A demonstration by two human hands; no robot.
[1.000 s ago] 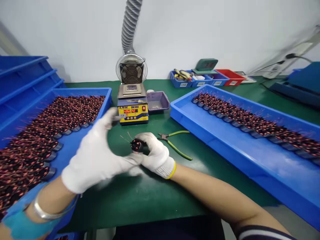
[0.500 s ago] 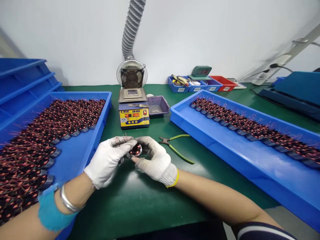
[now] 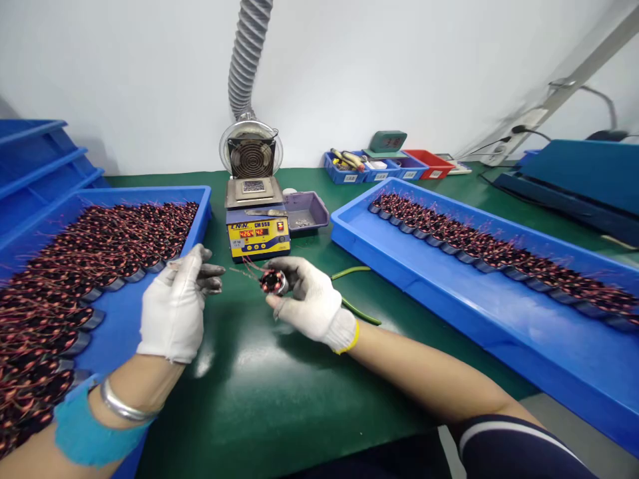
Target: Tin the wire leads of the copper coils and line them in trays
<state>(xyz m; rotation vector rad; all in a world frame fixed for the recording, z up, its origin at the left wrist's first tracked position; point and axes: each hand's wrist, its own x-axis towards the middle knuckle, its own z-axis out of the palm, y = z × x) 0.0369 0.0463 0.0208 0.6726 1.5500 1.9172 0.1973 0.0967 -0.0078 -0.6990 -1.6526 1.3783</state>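
Observation:
My right hand (image 3: 312,299), in a white glove with grey-stained fingertips, grips a small motor stator (image 3: 272,281) between thumb and fingers over the green table. The stator has copper coils in a black core with a metal rim, and its thin red lead wires (image 3: 248,265) stick out to the upper left. Also gloved, my left hand (image 3: 177,303) is apart from the stator, beside the right wall of the left blue tray (image 3: 206,206). Its fingers are loosely stretched and nothing shows in them. Green-handled cutters (image 3: 362,311) lie partly hidden behind my right hand.
A yellow-fronted solder pot (image 3: 258,233) stands ahead under a grey exhaust hose (image 3: 248,60), with a purple bin (image 3: 309,209) beside it. Rows of wired stators fill much of the left tray and line the right blue tray (image 3: 424,279). Small bins (image 3: 349,174) stand by the wall.
My left hand has let go of the stator and its wires and moved left. My right hand still holds the stator, its wires now in plain sight. The view has shifted slightly.

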